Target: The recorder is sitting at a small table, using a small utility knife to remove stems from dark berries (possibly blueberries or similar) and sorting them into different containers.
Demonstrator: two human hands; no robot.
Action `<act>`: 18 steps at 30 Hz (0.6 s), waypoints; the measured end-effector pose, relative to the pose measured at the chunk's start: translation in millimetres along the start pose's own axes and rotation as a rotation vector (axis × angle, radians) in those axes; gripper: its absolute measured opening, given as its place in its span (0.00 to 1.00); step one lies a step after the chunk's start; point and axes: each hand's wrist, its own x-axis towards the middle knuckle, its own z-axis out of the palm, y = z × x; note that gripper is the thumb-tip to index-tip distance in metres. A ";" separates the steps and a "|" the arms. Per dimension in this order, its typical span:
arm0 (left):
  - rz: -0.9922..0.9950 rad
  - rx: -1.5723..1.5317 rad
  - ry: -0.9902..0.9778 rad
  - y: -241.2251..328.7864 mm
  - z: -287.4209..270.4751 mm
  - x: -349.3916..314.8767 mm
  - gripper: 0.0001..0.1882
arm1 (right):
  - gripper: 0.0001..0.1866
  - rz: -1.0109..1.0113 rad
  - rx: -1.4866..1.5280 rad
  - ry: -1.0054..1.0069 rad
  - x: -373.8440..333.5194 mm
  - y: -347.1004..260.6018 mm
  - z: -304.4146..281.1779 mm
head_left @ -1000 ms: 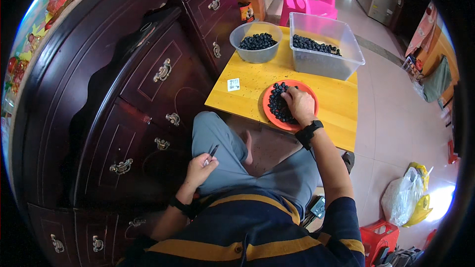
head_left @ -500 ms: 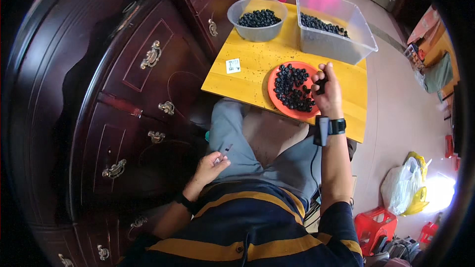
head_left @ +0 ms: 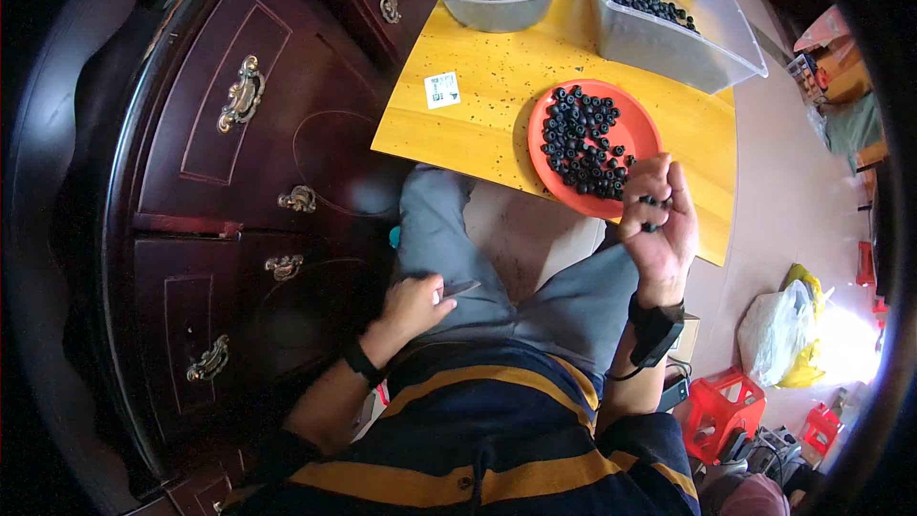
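My left hand rests over my left thigh, closed around a small knife whose thin blade points right; its handle is hidden in my fist. My right hand is palm up past the lower right rim of the orange-red plate. Its fingers curl over several small black round pieces. On the plate lies a loose layer of the same black pieces, some showing a hole in the middle.
The yellow table bears a round clear bowl and a rectangular clear bin, both holding more black pieces. A white printed card lies at left. Dark wooden drawers flank my left; a red stool stands lower right.
My right hand has drawn back from over the plate toward me, black pieces still in it. My left hand has shifted slightly, the knife now pointing more to the right. The view has tilted down.
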 end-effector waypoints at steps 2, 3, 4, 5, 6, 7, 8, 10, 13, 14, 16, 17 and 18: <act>-0.046 0.245 -0.047 3.7 -10.6 25.9 0.18 | 0.11 -0.005 -0.020 0.088 -7.4 13.1 0.1; -0.061 0.278 0.019 2.9 -16.5 43.8 0.18 | 0.11 -0.019 -0.036 0.095 -13.2 13.3 -1.2; -0.079 0.310 0.089 -2.1 -20.5 61.1 0.19 | 0.11 -0.027 -0.053 0.101 -17.0 14.5 -4.8; -0.093 0.319 0.184 -5.0 -23.7 75.4 0.19 | 0.11 -0.026 -0.055 0.100 -20.5 14.0 -7.0; -0.104 0.329 0.281 -7.4 -26.7 88.0 0.20 | 0.10 -0.063 -0.053 0.114 -24.0 11.2 -8.2; -0.118 0.322 0.294 -9.2 -28.2 96.5 0.21 | 0.10 -0.100 -0.051 0.127 -27.7 8.7 -8.6; -0.117 0.323 0.298 -9.5 -25.2 98.0 0.21 | 0.10 -0.098 -0.051 0.123 -31.4 7.1 -8.6; 0.016 0.338 0.275 -2.8 -12.9 98.7 0.23 | 0.10 -0.147 -0.054 0.092 -39.3 3.0 -10.1; 0.119 0.380 0.019 14.8 16.2 69.0 0.23 | 0.10 -0.175 -0.070 0.094 -46.4 2.3 -9.3; 0.180 0.356 -0.052 17.7 22.9 58.6 0.23 | 0.10 -0.190 -0.082 0.095 -48.3 2.1 -9.3; 0.235 0.259 -0.177 22.8 28.7 45.1 0.22 | 0.10 -0.184 -0.081 0.084 -50.6 3.4 -8.7; 0.266 0.232 -0.201 21.5 28.8 43.7 0.22 | 0.10 -0.189 -0.105 0.087 -51.2 4.5 -7.0; 0.298 0.203 -0.225 20.0 28.9 43.3 0.21 | 0.11 -0.194 -0.131 0.089 -51.8 5.3 -5.6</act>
